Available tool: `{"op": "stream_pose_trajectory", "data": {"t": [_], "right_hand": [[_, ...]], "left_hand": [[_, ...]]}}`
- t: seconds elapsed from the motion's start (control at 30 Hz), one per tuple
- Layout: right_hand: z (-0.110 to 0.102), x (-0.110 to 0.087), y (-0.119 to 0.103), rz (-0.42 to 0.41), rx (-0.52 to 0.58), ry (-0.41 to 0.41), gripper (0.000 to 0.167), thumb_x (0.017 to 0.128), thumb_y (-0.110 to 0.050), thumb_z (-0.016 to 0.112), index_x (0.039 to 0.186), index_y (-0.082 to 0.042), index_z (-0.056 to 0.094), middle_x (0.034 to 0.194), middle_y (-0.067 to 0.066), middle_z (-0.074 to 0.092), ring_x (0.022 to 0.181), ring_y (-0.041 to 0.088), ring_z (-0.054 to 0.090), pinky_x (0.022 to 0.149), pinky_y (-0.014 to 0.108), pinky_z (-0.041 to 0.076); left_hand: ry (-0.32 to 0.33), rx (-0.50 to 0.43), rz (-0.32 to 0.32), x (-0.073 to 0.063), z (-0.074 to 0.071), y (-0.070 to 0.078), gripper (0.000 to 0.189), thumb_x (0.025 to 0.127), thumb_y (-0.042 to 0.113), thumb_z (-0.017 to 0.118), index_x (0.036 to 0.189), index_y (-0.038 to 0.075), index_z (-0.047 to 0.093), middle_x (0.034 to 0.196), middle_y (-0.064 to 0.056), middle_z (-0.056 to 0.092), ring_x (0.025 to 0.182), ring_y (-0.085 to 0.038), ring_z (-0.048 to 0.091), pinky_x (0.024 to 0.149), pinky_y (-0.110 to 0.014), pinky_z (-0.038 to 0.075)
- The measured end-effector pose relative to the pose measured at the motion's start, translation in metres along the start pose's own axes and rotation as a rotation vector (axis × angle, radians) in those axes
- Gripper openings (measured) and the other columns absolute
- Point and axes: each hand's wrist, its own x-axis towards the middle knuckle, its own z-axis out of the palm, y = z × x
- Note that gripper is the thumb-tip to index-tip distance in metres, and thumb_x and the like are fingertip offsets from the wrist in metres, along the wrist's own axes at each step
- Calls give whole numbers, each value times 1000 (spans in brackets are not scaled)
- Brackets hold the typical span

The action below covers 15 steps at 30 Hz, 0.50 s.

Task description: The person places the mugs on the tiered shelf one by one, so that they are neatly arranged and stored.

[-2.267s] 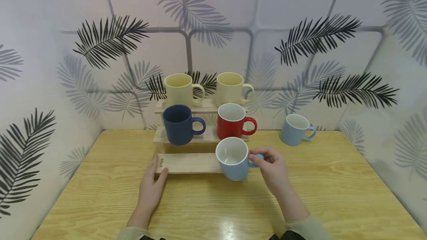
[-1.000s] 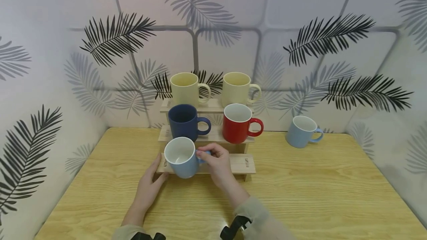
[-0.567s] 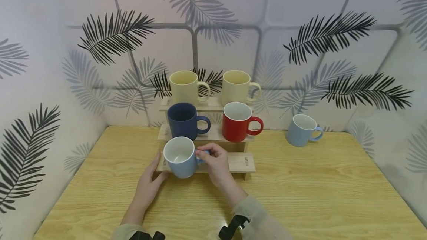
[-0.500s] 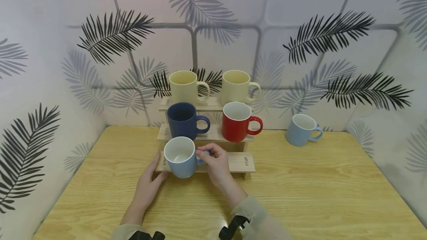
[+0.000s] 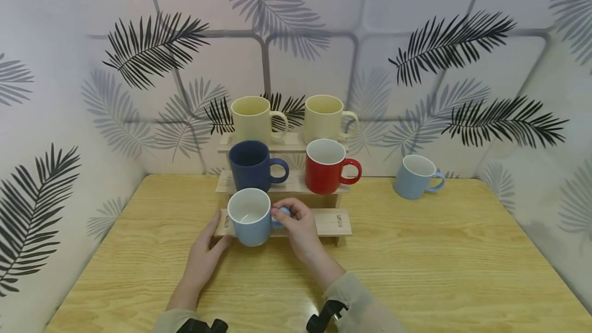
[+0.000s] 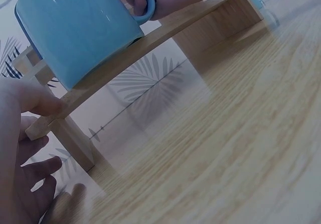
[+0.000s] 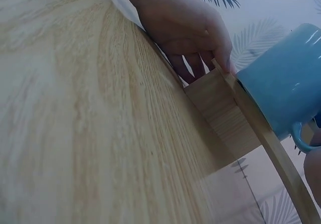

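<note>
A light blue mug [image 5: 252,231] with a white inside is at the left part of the lowest step of a three-step wooden rack [image 5: 327,223]. My right hand [image 5: 301,229] pinches its handle between thumb and fingers. In the left wrist view the mug's base [image 6: 80,58] meets the board, tilted only by the camera angle. My left hand [image 5: 203,256] grips the left end of that same step, thumb in front and fingers at the side. Seen from the right wrist, the left thumb and fingers [image 7: 188,40] lie around the board's end and support.
On the middle step stand a dark blue mug [image 5: 250,168] and a red mug [image 5: 322,171]. Two cream mugs [image 5: 252,123] occupy the top step. Another light blue mug [image 5: 413,179] stands at the table's back right. A leaf-patterned wall [image 5: 296,9] rises behind the wooden table [image 5: 416,266].
My right hand has carried the light blue mug leftward along the lowest step, from its right end to its left. Over the last second hand and mug hardly move; the left hand keeps its grip.
</note>
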Motion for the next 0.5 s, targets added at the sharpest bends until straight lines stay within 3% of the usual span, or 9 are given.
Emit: {"op": "stream_pose_trajectory", "data": {"t": [0.1,0.23,0.5], "right_hand": [[1,-1,-4,17,-82,20,14,84,4,68,96,-3,67,91,0,66,87,14,56,77,21,46],[1,-3,-11,64,-195,37,27,84,2,70,109,9,60,96,0,64,94,16,54,83,22,45],[-5,-5,-20,135,-343,-32,30,86,-4,70,114,2,62,108,5,63,99,17,56,88,24,48]], "left_hand": [[6,-4,4,0,0,0,67,96,31,58,152,12,27,154,-13,26,140,-33,24,113,-49,21],[12,-3,11,0,0,-2,68,95,31,59,152,12,27,154,-14,27,140,-33,26,113,-49,22],[14,5,18,0,0,-2,67,95,30,59,151,12,27,153,-14,28,139,-33,26,113,-49,22]]}}
